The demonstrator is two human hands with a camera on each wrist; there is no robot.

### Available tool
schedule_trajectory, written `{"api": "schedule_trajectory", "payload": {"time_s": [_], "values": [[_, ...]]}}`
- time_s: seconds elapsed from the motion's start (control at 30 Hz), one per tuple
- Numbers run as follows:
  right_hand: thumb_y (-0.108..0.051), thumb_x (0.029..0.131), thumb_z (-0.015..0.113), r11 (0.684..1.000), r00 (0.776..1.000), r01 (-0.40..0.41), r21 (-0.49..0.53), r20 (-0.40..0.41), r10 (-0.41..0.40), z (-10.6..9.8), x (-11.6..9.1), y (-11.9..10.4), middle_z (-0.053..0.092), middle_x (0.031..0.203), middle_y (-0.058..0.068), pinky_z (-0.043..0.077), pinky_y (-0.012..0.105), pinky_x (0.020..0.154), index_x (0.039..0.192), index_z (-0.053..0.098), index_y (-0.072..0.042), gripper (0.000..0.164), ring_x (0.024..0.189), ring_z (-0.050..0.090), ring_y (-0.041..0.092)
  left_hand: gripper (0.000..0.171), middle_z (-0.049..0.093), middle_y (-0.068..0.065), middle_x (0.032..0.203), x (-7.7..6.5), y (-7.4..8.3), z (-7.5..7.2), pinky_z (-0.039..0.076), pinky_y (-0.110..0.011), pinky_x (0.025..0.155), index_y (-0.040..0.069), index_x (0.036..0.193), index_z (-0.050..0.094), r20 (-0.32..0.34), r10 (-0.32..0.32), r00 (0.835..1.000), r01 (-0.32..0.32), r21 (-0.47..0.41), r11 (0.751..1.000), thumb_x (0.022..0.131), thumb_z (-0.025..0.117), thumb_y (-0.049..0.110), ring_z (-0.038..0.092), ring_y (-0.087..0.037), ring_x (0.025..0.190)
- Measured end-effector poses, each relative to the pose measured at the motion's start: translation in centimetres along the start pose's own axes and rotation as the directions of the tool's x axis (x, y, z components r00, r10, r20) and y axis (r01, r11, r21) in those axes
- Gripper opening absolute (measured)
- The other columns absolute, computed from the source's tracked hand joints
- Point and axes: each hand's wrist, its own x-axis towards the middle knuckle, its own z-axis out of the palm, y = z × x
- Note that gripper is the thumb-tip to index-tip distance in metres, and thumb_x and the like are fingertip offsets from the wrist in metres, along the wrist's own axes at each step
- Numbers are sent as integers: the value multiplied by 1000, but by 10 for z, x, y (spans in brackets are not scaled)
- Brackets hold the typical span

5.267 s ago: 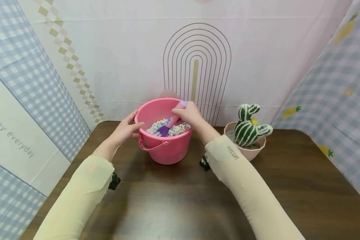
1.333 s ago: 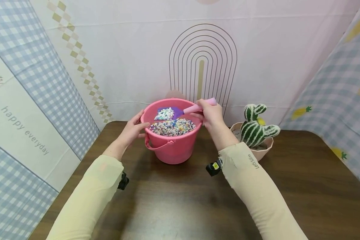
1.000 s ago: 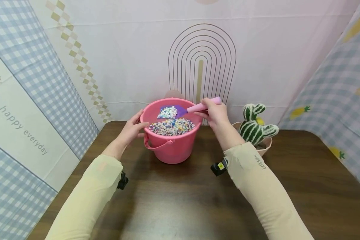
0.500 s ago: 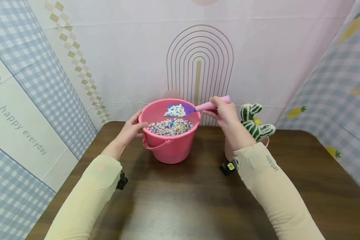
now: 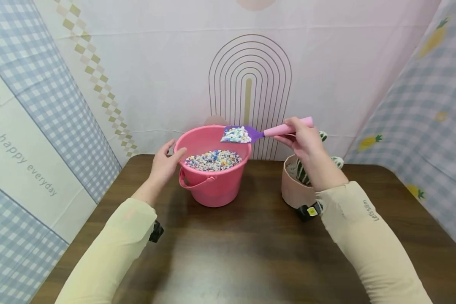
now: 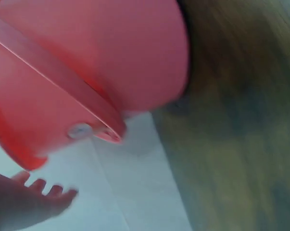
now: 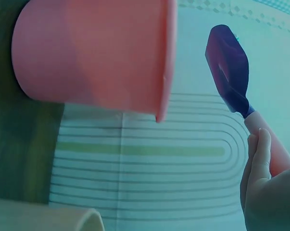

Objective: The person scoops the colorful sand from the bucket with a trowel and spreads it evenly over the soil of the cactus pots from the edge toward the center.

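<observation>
A pink bucket (image 5: 217,185) stands upright on the table, partly filled with small multicoloured beads (image 5: 213,161). My right hand (image 5: 305,141) grips the pink handle of a toy shovel (image 5: 277,130). Its purple blade carries a heap of pale beads (image 5: 237,134) and is over the bucket's right rim. In the right wrist view the blade's underside (image 7: 226,67) shows, apart from the bucket wall. My left hand (image 5: 165,164) is at the bucket's left rim with fingers loosely spread. In the left wrist view its fingers (image 6: 53,190) are just off the rim; whether the thumb touches cannot be told.
A pale pink pot (image 5: 294,192) with a knitted cactus (image 5: 302,173) stands right of the bucket, partly hidden behind my right forearm. The bucket's handle (image 5: 195,185) hangs down in front. Patterned cloth (image 5: 156,76) surrounds the dark wooden table (image 5: 228,245).
The right hand has scooped beads from the bucket, then raised the loaded shovel and moved it rightward to the rim. The left fingers have loosened from the rim.
</observation>
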Motion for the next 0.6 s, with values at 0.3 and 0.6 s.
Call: {"api": "schedule_trajectory", "payload": {"time_s": [0.3,0.6], "values": [[2,89,51,991,1000,-15,136,-25,18,-33,-12,-26,61,70,7,59,31,61,81,50,-2,9,67,70,20,59,45,-7,144,-13,39,25,33,-36,112,11,141,40,-70,203,977,-212,-156,965,90,60,31,39,-22,133],[1,86,60,981,995,-30,194,-89,48,-67,-21,-47,58,81,9,59,35,65,94,47,-5,17,71,70,24,55,52,-5,137,-26,69,57,42,-32,105,13,138,45,77,288,954,-263,-235,936,88,64,26,52,-20,123]]}}
